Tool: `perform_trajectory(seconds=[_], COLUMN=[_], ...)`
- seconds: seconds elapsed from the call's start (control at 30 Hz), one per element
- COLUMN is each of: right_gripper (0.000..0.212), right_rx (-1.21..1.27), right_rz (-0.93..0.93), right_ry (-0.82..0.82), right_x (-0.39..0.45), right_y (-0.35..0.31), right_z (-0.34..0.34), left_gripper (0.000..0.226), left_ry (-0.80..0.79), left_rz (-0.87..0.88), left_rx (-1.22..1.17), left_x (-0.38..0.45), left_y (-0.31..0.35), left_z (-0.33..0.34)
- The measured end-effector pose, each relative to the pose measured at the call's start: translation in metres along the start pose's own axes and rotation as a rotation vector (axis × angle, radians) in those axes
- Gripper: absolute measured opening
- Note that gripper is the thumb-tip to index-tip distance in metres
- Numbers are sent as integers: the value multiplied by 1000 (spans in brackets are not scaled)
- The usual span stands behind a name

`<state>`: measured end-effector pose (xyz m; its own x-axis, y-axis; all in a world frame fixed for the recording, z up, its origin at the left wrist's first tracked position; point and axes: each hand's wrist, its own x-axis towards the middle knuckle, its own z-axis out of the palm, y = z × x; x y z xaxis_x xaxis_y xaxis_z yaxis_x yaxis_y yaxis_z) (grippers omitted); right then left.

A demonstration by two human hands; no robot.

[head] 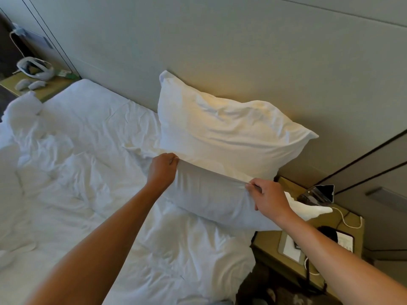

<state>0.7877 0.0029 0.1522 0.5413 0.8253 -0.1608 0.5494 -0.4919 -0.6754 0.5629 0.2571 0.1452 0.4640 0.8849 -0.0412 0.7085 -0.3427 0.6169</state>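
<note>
Far off to the left of the fingers, a white headset lies on a bedside table, well clear of the work; nearer, the rumpled white bedding spreads out beside and below the left hand's knuckles. That left hand curls its fingers and thumb round the top seam of the near pillow, pinching the cloth at its left end; the right hand pinches the same seam at the other end, thumb and forefinger closed on the fabric, the other fingers bent beneath. Between the two sets of fingers the seam runs taut, and the pillow hangs below them with its lower edge on the mattress; held so, by both ends of its top edge, the filling can likely settle evenly and the pillow be stood straight. Just beyond the fingertips a second pillow leans upright against the padded headboard, probably the backing for the near one. Right of the right hand's fingers, and lower, another bedside table carries a white cable and flat items too small to name.
</note>
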Motion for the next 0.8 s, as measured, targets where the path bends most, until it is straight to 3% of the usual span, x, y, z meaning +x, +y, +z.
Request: perform_trajectory(seconds=[0.23, 0.47, 0.63, 0.8], right_gripper=[30, 31, 32, 28], right_rx=[41, 50, -35, -155], right_rz=[21, 29, 94, 87], right_ry=[-36, 56, 81, 5], right_x=[32, 64, 78, 89], right_y=[-12, -29, -18, -14], right_z=[27, 47, 49, 58], left_gripper=[25, 25, 24, 26], left_ry=[12, -10, -74, -111], left_rz=[32, -1, 22, -13], left_rx=[32, 46, 39, 48], left_x=[40, 72, 95, 101], left_y=[-19, -38, -34, -48], left_z=[-15, -27, -3, 16])
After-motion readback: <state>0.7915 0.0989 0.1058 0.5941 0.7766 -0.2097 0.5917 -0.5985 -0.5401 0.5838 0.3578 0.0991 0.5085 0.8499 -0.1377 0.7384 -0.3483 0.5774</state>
